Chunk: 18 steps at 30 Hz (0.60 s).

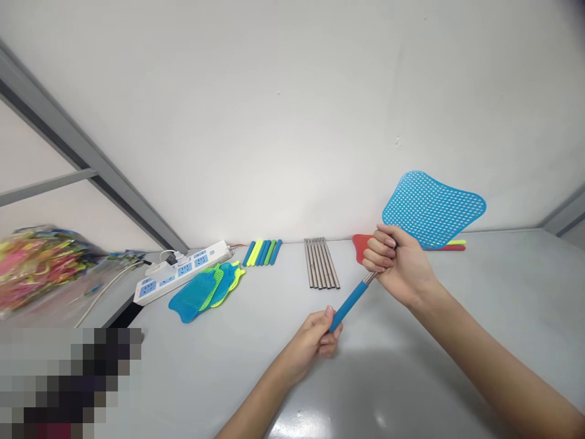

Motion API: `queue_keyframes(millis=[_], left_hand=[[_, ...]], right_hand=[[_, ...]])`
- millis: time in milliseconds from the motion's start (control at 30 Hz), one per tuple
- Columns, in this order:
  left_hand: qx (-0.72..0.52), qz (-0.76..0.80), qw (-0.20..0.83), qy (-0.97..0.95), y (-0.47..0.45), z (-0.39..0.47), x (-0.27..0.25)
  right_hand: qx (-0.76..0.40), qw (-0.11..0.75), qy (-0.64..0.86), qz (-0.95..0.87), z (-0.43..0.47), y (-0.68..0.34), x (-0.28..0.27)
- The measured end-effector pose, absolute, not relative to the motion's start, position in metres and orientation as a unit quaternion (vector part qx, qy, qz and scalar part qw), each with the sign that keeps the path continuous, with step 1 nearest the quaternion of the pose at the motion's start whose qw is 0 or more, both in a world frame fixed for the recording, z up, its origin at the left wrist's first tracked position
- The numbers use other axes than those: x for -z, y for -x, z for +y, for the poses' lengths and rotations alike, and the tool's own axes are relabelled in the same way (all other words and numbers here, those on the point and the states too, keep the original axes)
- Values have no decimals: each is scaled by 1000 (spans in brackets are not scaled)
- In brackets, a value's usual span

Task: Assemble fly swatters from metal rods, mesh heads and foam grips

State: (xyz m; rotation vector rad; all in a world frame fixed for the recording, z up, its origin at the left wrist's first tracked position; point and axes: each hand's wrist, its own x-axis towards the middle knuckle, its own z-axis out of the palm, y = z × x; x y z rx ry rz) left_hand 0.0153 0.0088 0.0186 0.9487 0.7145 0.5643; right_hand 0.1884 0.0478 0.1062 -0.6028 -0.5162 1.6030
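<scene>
A fly swatter (434, 210) with a blue mesh head, a metal rod and a blue grip is held slantwise above the table. My left hand (319, 334) is closed around the lower end of the blue grip. Higher up, my right hand (395, 262) wraps the rod just below the mesh head, hiding most of the metal. Behind my right hand lies a red swatter head (360, 247), partly covered. Red and yellow handles (452, 246) show at the right of it. Several metal rods (322, 263) lie side by side left of my hands.
Blue, yellow and green grips (262, 253) lie in a row by the wall. Loose blue, green and yellow swatter heads (196, 296) overlap beside a white power strip (183, 271). Plastic bags of colourful pieces (41, 265) sit at far left. A pixelated patch covers the lower left corner.
</scene>
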Motion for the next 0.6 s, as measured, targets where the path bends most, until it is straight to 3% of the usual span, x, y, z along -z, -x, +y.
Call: queue_keyframes(millis=[600], left_hand=[[-287,316,789,-442,-14,5,-19]], right_hand=[[-751,568,249,-229,51,-188,-102]])
